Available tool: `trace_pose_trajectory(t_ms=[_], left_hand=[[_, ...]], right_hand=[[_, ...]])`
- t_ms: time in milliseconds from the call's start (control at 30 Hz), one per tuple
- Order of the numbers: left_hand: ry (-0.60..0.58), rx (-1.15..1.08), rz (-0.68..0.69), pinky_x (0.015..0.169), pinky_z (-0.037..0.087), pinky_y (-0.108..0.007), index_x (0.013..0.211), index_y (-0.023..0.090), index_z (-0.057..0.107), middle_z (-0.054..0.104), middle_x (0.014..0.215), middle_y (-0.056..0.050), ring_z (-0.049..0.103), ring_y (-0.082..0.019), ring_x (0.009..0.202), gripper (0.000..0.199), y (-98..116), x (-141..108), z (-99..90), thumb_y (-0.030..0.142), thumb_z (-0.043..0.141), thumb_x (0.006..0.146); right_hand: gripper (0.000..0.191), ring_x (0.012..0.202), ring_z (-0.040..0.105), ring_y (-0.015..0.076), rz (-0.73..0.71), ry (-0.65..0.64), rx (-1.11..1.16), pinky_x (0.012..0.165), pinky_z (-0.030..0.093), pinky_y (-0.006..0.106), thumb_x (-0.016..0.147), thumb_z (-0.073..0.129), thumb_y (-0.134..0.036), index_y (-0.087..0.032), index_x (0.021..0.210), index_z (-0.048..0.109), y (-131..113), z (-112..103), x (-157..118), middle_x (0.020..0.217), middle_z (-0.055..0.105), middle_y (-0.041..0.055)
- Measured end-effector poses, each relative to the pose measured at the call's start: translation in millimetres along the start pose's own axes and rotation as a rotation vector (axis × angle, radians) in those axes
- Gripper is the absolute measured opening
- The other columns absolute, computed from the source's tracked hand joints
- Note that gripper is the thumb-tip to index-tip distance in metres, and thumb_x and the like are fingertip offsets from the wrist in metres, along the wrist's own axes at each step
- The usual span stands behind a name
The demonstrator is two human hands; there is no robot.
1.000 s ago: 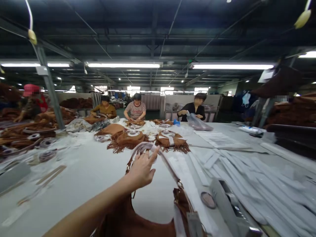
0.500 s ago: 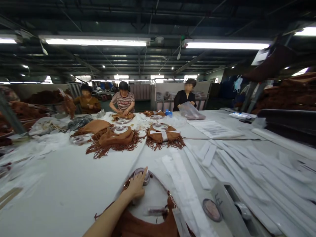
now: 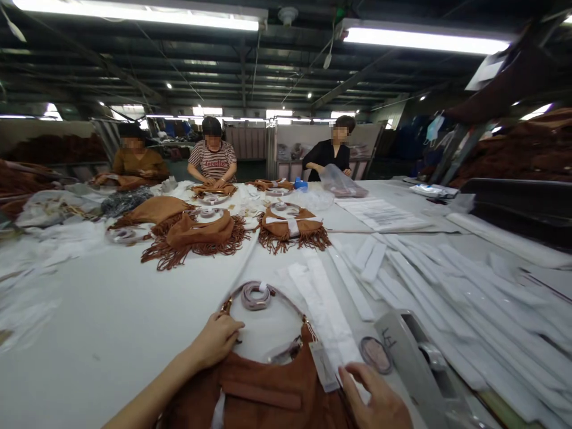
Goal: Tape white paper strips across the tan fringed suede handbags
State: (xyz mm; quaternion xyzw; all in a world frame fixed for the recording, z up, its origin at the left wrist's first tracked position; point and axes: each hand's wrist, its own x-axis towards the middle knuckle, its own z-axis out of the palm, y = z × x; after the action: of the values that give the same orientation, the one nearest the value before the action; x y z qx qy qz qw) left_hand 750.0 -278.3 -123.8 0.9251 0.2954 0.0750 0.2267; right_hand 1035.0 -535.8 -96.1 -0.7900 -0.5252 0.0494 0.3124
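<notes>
A brown suede bag [image 3: 268,375] lies on the white table in front of me, its handle arching away from me. Inside the handle's loop sits a coiled strap [image 3: 255,295] with a white wrap. My left hand [image 3: 218,338] is at the bag's upper left corner, by the metal handle fitting, fingers bent together; what they hold, if anything, is hidden. At the bag's right edge is my right hand [image 3: 373,396], thumb and fingers apart, beside a pale tag [image 3: 323,366] hanging from the bag.
Fringed brown bags [image 3: 201,235] lie farther back. White strips [image 3: 429,298] cover the right side, near a grey tape dispenser [image 3: 415,357] and a round roll [image 3: 375,354]. Three people stand or sit across the table. Crumpled white wrapping [image 3: 58,238] is at left.
My left hand has moved from the coiled strap down to the bag's left corner. My right hand has come into view at the right. More of the bag shows, and the view has tilted down.
</notes>
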Motion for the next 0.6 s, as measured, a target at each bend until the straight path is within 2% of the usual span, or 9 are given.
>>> trace_pose_trajectory(t_ms=[67,133,233,300,400,500,600], left_hand=[[-0.019,0.029,-0.017,0.103,0.031,-0.045,0.124,0.025,0.054,0.063,0.116,-0.007,0.051,-0.022,0.114,0.039,3,-10,-3.4,0.023,0.034,0.091],[-0.026,0.033,-0.042,0.099,0.035,-0.043,0.129,0.025,0.047,0.061,0.118,-0.006,0.051,-0.02,0.113,0.041,9,-15,-9.5,0.023,0.029,0.092],[-0.04,0.099,-0.067,0.093,0.037,-0.042,0.116,0.026,0.053,0.06,0.113,-0.005,0.052,-0.02,0.11,0.034,15,-21,-13.6,0.023,0.027,0.093],[-0.04,0.172,-0.093,0.091,0.037,-0.043,0.102,0.025,0.057,0.061,0.109,-0.005,0.052,-0.022,0.109,0.03,15,-27,-8.7,0.023,0.028,0.093],[-0.004,0.257,-0.133,0.092,0.035,-0.045,0.098,0.025,0.058,0.061,0.108,-0.006,0.051,-0.023,0.11,0.027,12,-39,6.0,0.022,0.032,0.091],[0.065,0.278,-0.151,0.093,0.035,-0.045,0.095,0.025,0.059,0.062,0.105,-0.005,0.051,-0.023,0.11,0.028,10,-52,17.7,0.022,0.031,0.092],[0.146,0.266,-0.126,0.094,0.036,-0.043,0.093,0.023,0.06,0.063,0.103,-0.004,0.049,-0.022,0.111,0.03,9,-60,20.9,0.023,0.03,0.094]], right_hand=[[0.025,0.089,0.064,0.0216,-0.118,-0.013,0.023,0.08,0.049,0.032,0.09,0.04,-0.036,-0.023,0.095,0.061,-28,6,24,0.095,0.067,0.007],[0.023,0.093,0.061,0.0207,-0.239,-0.143,0.013,0.084,0.047,0.034,0.09,0.038,-0.025,-0.022,0.097,0.06,-55,22,44,0.098,0.066,0.0065],[0.021,0.101,0.058,0.0245,-0.368,-0.298,-0.147,0.094,0.04,0.045,0.083,0.045,-0.016,-0.022,0.096,0.062,-78,51,61,0.1,0.066,0.0061],[0.016,0.099,0.057,0.0261,-0.446,-0.338,-0.281,0.101,0.029,0.055,0.083,0.049,-0.018,-0.021,0.088,0.064,-79,67,64,0.092,0.068,0.0058],[0.024,0.09,0.058,0.0223,-0.529,-0.341,-0.384,0.106,0.019,0.057,0.089,0.045,-0.024,-0.021,0.078,0.066,-69,79,66,0.081,0.068,0.0047],[0.028,0.094,0.057,0.0223,-0.539,-0.327,-0.414,0.108,0.016,0.057,0.092,0.045,-0.03,-0.021,0.078,0.068,-59,78,71,0.08,0.068,0.0049],[0.029,0.106,0.053,0.0238,-0.565,-0.341,-0.402,0.109,0.013,0.057,0.092,0.045,-0.032,-0.021,0.077,0.067,-57,71,75,0.08,0.067,0.0047]])
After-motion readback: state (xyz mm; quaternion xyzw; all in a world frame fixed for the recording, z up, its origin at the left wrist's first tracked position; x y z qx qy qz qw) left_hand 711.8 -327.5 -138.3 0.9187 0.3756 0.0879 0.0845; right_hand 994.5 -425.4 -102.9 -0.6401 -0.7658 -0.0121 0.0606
